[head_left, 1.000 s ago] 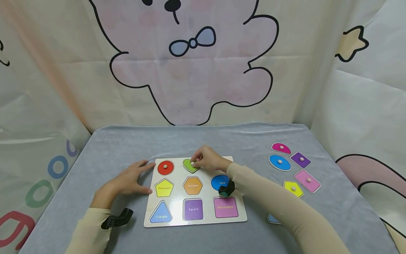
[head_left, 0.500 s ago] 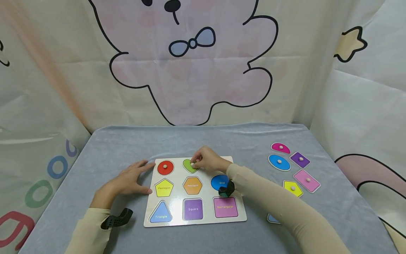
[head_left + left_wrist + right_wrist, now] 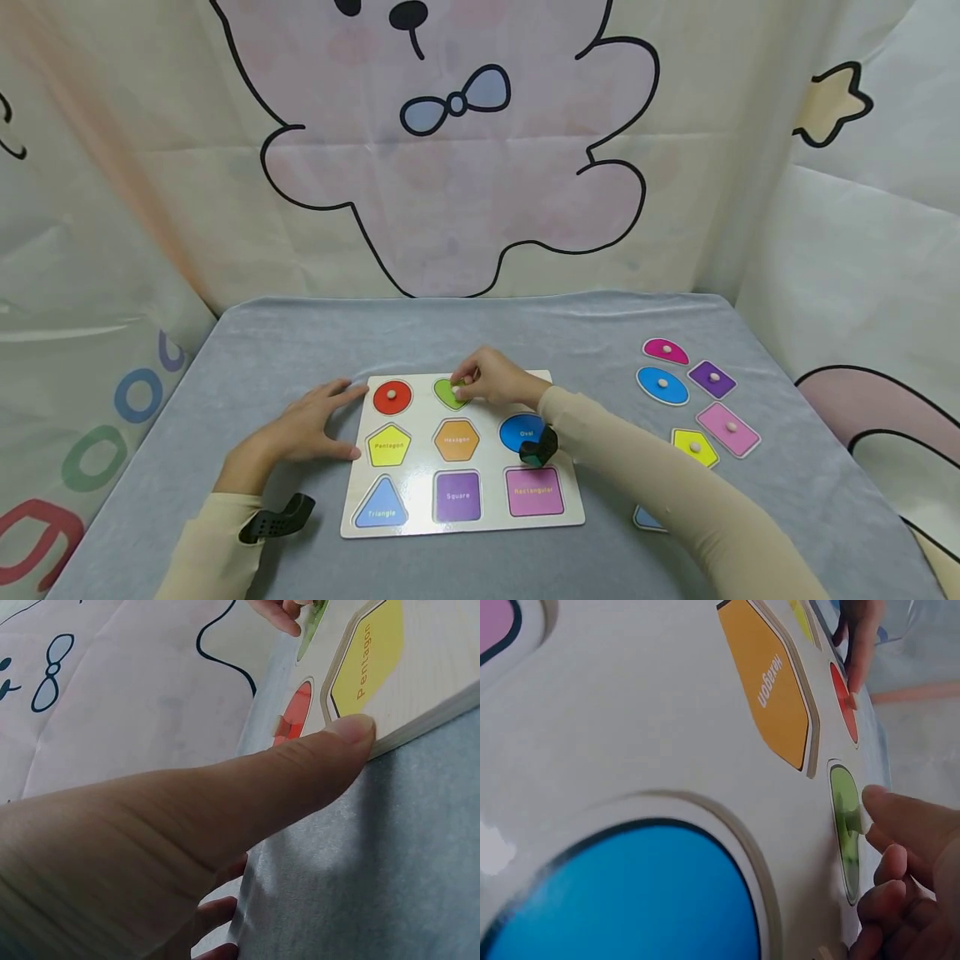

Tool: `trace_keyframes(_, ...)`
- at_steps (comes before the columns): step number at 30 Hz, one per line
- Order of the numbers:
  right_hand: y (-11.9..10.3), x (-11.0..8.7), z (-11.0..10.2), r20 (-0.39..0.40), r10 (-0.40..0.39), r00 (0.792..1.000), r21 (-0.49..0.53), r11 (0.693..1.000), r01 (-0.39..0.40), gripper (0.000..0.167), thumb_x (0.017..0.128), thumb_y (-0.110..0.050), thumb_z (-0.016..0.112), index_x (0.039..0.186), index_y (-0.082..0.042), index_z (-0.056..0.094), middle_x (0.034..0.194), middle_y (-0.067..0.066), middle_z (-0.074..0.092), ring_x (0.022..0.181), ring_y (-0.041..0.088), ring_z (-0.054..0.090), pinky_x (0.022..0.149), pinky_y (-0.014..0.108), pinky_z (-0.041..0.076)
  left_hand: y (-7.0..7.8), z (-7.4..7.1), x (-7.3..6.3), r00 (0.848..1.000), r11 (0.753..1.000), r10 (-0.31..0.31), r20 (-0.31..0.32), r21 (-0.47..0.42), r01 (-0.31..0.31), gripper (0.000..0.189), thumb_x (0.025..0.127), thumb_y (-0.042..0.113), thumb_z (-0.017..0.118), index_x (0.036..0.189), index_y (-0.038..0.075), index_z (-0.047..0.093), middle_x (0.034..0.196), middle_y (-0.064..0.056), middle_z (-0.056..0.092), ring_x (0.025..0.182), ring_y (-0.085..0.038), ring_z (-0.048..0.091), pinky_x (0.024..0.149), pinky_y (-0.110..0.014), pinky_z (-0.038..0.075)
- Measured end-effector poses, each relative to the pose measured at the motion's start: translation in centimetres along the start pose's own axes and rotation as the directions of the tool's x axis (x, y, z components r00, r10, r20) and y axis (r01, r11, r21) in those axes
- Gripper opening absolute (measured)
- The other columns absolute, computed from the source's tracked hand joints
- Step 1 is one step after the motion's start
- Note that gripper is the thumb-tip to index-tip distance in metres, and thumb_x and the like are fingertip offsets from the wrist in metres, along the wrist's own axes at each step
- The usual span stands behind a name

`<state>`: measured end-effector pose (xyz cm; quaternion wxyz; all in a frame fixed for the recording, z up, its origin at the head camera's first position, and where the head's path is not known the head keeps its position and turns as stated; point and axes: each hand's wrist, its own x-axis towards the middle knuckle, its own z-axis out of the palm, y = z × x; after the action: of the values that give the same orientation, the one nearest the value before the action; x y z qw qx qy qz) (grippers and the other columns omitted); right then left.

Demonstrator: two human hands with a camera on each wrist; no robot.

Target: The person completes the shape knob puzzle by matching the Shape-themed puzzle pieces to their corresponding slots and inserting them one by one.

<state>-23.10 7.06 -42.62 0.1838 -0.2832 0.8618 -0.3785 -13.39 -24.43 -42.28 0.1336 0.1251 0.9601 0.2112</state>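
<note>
A white shape puzzle board (image 3: 492, 507) lies on the table. Its top middle recess holds a green puzzle piece (image 3: 444, 391), rounded above and pointed below, partly covered by my right hand (image 3: 497, 377). Thumb and fingers of that hand pinch the small knob on the piece, seen close up in the right wrist view on the green piece (image 3: 844, 795). My left hand (image 3: 300, 423) rests at the board's left edge, fingers spread; its thumb (image 3: 307, 761) touches the edge beside the yellow pentagon recess (image 3: 375, 656). A red round piece (image 3: 392, 397) with a knob sits in the top left recess.
Right of the board lie loose knobbed pieces: a pink half circle (image 3: 666, 350), blue oval (image 3: 662, 386), purple piece (image 3: 712, 379), pink rectangle (image 3: 728, 429), yellow piece (image 3: 694, 447) and a blue piece (image 3: 648, 518) partly behind my right sleeve. Printed cloth (image 3: 465, 183) hangs behind the table.
</note>
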Motion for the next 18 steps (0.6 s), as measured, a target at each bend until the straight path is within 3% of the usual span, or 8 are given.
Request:
trace_keyframes(6,0.2,-0.4,-0.6,-0.020,-0.005,1.000,-0.003,1.000,0.005,0.026,0.090,-0.019,0.077,0.110,-0.003,0.077,0.077,-0.002,0.057,0.070,0.011,0.049,0.059,0.020,0.040,0.1,0.1,-0.1,1.000,1.000,-0.001,-0.004,-0.002,0.001,0.100,0.070,0.048,0.088,0.154,0.018,0.043,0.160,-0.027,0.033,0.145,-0.054,0.029,0.109,-0.079,0.027)
trace_keyframes(12,0.3,-1.3,-1.2,-0.044,0.002,0.999,0.030,1.000,0.000,0.032,0.093,-0.025,0.074,0.118,-0.004,0.074,0.092,0.004,0.062,0.071,0.013,0.056,0.060,0.022,0.049,0.0,0.2,-0.1,1.000,1.000,-0.004,-0.007,0.001,0.004,0.101,0.070,0.050,0.088,0.154,0.019,0.043,0.160,-0.026,0.033,0.145,-0.053,0.030,0.109,-0.078,0.030)
trace_keyframes(18,1.0,-2.1,-2.0,-0.079,0.004,0.997,0.020,1.000,-0.003,0.031,0.095,-0.025,0.071,0.119,-0.005,0.073,0.099,0.008,0.067,0.069,0.012,0.055,0.061,0.022,0.049,0.0,0.2,0.0,1.000,1.000,0.008,-0.008,0.002,-0.008,0.101,0.070,0.051,0.088,0.155,0.019,0.042,0.160,-0.026,0.034,0.145,-0.052,0.030,0.109,-0.077,0.031)
